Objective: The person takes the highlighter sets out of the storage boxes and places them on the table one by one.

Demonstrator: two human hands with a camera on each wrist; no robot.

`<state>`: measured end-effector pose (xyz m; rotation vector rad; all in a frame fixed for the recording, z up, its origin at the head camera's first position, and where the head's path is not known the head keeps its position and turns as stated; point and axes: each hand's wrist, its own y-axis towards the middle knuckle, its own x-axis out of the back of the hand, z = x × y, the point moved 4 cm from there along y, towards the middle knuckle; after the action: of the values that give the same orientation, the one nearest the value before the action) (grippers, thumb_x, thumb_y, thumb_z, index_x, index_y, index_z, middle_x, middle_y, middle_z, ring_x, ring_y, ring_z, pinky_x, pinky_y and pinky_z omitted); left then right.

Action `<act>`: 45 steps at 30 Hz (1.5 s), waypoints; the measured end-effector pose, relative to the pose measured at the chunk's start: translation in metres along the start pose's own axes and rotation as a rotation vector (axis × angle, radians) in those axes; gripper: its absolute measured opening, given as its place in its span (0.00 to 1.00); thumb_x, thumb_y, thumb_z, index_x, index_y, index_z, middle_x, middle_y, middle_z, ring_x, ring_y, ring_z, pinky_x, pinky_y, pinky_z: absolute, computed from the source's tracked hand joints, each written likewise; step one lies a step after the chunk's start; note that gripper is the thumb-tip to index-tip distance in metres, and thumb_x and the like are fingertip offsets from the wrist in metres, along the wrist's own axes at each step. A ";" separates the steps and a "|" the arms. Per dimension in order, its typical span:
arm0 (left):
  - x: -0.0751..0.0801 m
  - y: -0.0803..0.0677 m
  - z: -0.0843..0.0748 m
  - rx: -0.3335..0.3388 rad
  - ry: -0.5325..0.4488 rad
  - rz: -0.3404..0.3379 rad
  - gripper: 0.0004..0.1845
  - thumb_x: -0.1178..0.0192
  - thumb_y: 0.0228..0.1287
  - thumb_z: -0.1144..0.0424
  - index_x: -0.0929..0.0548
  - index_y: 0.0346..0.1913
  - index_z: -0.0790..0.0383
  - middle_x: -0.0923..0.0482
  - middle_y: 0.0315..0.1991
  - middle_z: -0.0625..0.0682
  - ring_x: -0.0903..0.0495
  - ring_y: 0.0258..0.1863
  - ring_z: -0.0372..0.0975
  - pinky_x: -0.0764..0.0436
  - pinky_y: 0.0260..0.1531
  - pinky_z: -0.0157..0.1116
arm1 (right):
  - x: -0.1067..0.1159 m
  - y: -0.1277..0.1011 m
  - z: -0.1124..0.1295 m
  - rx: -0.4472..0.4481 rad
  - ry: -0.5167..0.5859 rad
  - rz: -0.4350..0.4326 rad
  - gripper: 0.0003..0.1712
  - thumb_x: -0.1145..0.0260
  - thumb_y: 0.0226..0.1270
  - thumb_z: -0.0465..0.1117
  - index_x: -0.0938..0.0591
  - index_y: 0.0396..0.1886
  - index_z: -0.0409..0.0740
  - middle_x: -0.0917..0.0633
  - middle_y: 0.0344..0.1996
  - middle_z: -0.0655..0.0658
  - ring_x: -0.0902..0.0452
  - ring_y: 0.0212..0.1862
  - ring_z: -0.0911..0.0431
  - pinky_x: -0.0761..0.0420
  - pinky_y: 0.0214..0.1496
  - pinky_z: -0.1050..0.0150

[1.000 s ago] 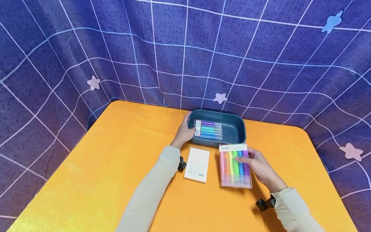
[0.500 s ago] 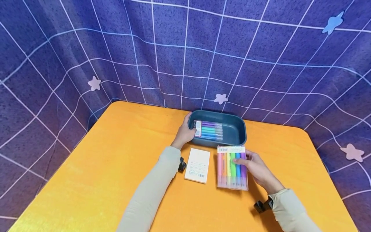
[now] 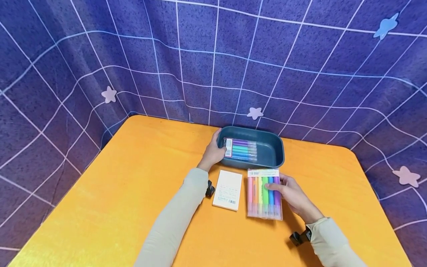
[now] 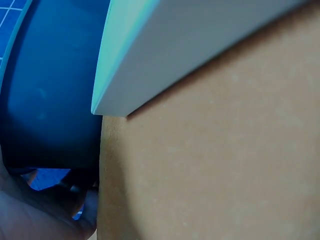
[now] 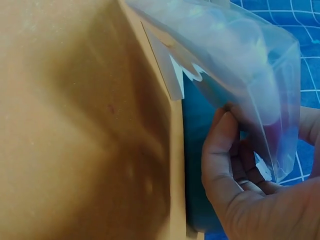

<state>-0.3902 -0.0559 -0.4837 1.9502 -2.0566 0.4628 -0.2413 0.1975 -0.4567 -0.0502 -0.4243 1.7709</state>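
Highlighter pack [image 3: 264,194]: a clear sleeve of pastel markers, lying on the orange table [image 3: 133,193] just in front of the dark blue tray [image 3: 271,146]. Head view: the right hand [image 3: 291,194] grips the pack at its right edge, thumb across the top face and fingers curled beneath. The left hand [image 3: 213,151] is curled round the tray's left end wall, steadying it. A second pen pack [image 3: 241,149] already lies flat in the tray's left part. A white card box [image 3: 228,189] lies on the table between the two forearms, untouched.

Left wrist view: only the tray's outer wall [image 4: 50,90], the pale edge of the white box [image 4: 200,45] and a corner of the hand are visible, so the finger position cannot be confirmed from here.

Right wrist view: the pack's near edge is raised off the table, with the right hand's fingers [image 5: 220,150] under the sleeve [image 5: 235,55] and the tray directly behind it.

Assessment: the step in hand appears to be picking up the highlighter pack for loading into the tray. The next move calls for a clean lift over the near rim and a flat placing beside the pack already inside, with the left hand bracing the tray.
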 end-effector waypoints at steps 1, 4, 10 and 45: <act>0.000 0.000 0.000 0.003 0.002 -0.001 0.41 0.46 0.71 0.63 0.51 0.80 0.35 0.42 0.79 0.55 0.39 0.77 0.56 0.37 0.72 0.62 | -0.001 0.000 0.000 -0.001 0.005 0.003 0.32 0.37 0.71 0.40 0.33 0.69 0.30 0.13 0.41 0.50 0.14 0.39 0.59 0.14 0.45 0.66; 0.001 0.001 0.001 0.006 0.006 -0.002 0.41 0.46 0.71 0.63 0.51 0.80 0.34 0.42 0.79 0.55 0.38 0.76 0.56 0.35 0.71 0.62 | -0.002 0.001 -0.001 0.000 0.017 0.013 0.33 0.37 0.71 0.40 0.34 0.69 0.30 0.13 0.40 0.51 0.14 0.39 0.60 0.14 0.44 0.66; 0.002 0.001 0.000 0.006 0.001 -0.001 0.41 0.46 0.71 0.63 0.51 0.79 0.32 0.42 0.80 0.54 0.39 0.77 0.56 0.37 0.72 0.62 | -0.004 0.004 -0.006 -0.027 0.029 0.005 0.32 0.37 0.71 0.41 0.33 0.70 0.32 0.12 0.41 0.50 0.14 0.40 0.59 0.14 0.45 0.66; 0.000 0.001 0.000 0.027 0.001 0.009 0.41 0.46 0.71 0.62 0.52 0.78 0.29 0.45 0.81 0.50 0.42 0.78 0.55 0.40 0.73 0.63 | -0.011 0.013 -0.024 -0.095 0.069 0.016 0.34 0.37 0.72 0.46 0.34 0.71 0.34 0.14 0.48 0.48 0.16 0.45 0.57 0.15 0.49 0.67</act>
<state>-0.3912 -0.0562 -0.4838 1.9556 -2.0696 0.4959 -0.2446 0.1913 -0.4854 -0.1815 -0.4588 1.7588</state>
